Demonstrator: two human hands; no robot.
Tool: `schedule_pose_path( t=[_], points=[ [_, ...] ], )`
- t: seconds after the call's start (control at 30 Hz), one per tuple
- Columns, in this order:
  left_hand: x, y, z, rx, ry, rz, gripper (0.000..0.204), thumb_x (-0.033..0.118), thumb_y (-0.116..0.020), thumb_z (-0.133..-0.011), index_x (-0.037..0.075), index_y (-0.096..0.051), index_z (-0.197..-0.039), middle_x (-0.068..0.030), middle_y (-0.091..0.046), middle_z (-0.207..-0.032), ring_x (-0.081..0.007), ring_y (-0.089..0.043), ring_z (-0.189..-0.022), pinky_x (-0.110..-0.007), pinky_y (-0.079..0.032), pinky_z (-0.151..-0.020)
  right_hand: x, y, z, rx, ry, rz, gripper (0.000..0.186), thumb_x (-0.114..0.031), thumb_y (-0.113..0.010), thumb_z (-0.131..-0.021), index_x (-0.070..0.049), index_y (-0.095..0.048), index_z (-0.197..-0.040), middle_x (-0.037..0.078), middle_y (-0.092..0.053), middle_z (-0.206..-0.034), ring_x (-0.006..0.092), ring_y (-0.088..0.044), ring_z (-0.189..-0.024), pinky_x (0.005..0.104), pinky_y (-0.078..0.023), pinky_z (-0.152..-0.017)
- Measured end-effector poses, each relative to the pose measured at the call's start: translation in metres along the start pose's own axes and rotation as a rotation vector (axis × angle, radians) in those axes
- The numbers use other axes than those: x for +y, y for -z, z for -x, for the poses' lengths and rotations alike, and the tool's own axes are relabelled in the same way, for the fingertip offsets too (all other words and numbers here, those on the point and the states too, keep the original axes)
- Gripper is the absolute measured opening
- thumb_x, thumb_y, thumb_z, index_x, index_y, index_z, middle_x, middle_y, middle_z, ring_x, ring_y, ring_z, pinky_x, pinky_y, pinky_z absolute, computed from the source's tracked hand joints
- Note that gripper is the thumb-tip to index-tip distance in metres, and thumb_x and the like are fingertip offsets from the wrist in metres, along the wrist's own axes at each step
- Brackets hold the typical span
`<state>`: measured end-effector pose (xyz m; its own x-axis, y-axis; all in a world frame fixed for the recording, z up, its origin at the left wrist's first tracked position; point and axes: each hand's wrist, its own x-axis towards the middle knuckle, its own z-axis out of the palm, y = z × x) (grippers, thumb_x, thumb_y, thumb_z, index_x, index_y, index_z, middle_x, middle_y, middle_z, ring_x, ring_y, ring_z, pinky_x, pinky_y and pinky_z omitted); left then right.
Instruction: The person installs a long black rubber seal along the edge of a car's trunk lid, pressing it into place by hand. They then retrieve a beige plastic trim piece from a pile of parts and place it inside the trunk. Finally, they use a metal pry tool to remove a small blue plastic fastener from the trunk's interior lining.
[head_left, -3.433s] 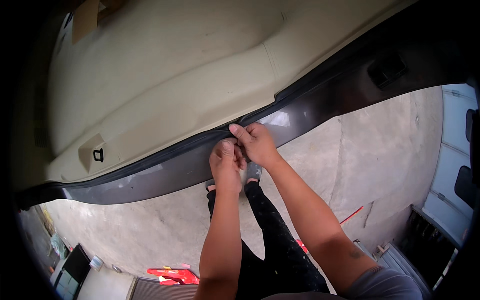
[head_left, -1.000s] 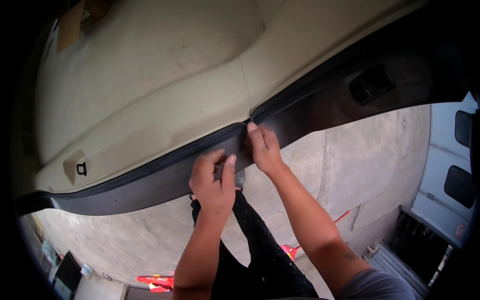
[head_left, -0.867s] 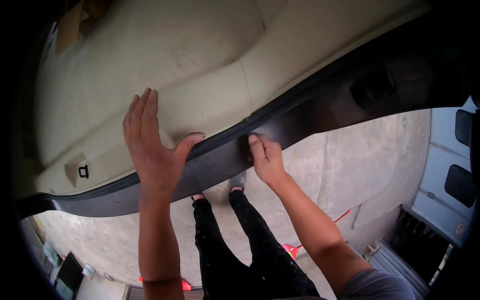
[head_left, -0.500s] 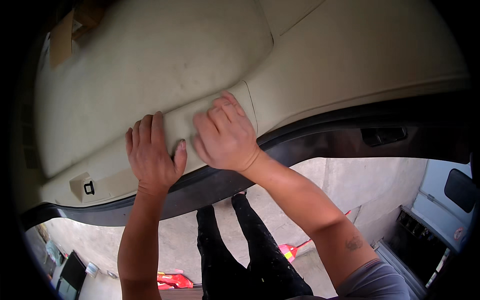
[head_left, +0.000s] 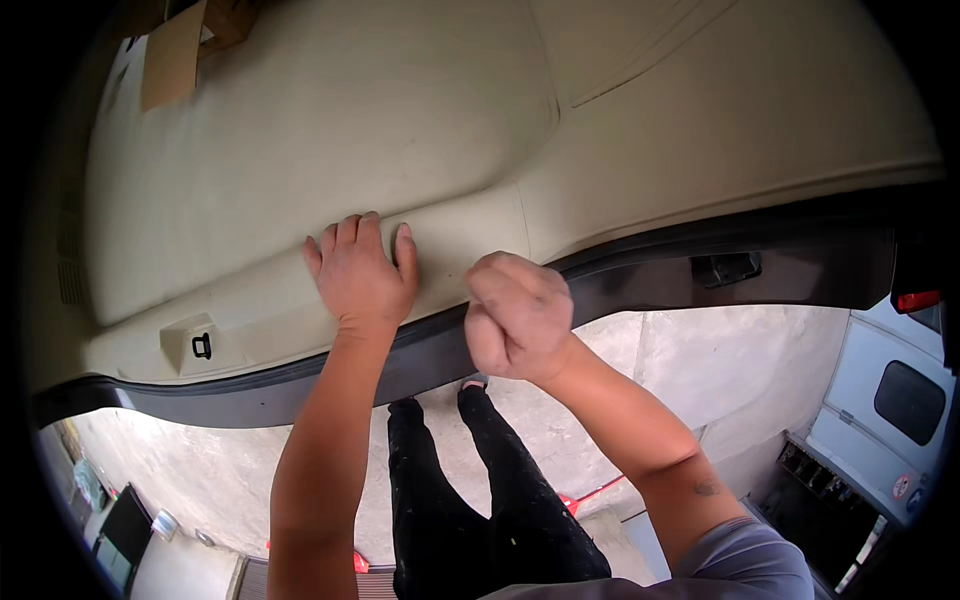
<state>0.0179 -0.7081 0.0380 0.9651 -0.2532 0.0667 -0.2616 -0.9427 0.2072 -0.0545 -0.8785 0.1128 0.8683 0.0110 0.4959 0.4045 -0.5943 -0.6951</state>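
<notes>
A beige padded trim panel [head_left: 320, 130] spans the upper view, bordered by a black rubber seal [head_left: 640, 240] and a dark glossy vehicle edge [head_left: 245, 408] with a recessed opening [head_left: 727, 268]. My left hand [head_left: 365, 275] lies on the panel with fingers spread and bent at the tips, left of a seam. My right hand [head_left: 518, 312] is a slightly blurred fist just right of it, over the panel's lower edge and seal, with nothing visible in it; whether it touches there I cannot tell. A small black loop [head_left: 201, 346] sits in the panel's left recess.
My legs [head_left: 495, 510] stand on a concrete floor [head_left: 190, 460] below the edge. A cardboard box [head_left: 170, 60] is at the top left. A white vehicle [head_left: 860, 430] stands at the right. Red objects [head_left: 565, 505] and a dark flat item [head_left: 120, 540] lie low in the view.
My hands left the seal: the left went up onto the panel and spread. The right went up onto the panel, then down and right as a fist. The view has also shifted.
</notes>
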Motion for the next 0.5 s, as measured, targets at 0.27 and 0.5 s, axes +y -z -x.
schedule_pose_path(
  t=[0.27,0.5],
  points=[
    [-0.004,0.001,0.002,0.065,0.039,0.145,0.034,0.035,-0.066,-0.088,0.004,-0.071,-0.1,-0.0109,-0.069,-0.103,-0.0316,-0.061,-0.103,-0.063,-0.035,-0.106,0.022,-0.011,-0.045,0.345,-0.18,-0.168,0.022,-0.009,-0.057,-0.092,-0.002,-0.058,-0.113,0.011,-0.055,-0.081,0.0264,-0.053,-0.07,0.0366,-0.048,-0.065],
    [-0.026,0.013,0.008,-0.009,0.122,0.237,0.036,0.04,-0.065,-0.091,0.005,-0.07,-0.095,-0.0111,-0.068,-0.097,-0.0292,-0.06,-0.104,-0.055,-0.03,-0.112,0.084,-0.082,-0.032,-0.345,-0.295,0.733,0.034,-0.013,-0.057,-0.089,0.002,-0.067,-0.118,0.023,-0.069,-0.108,0.0413,-0.066,-0.099,0.0486,-0.055,-0.085]
  ],
)
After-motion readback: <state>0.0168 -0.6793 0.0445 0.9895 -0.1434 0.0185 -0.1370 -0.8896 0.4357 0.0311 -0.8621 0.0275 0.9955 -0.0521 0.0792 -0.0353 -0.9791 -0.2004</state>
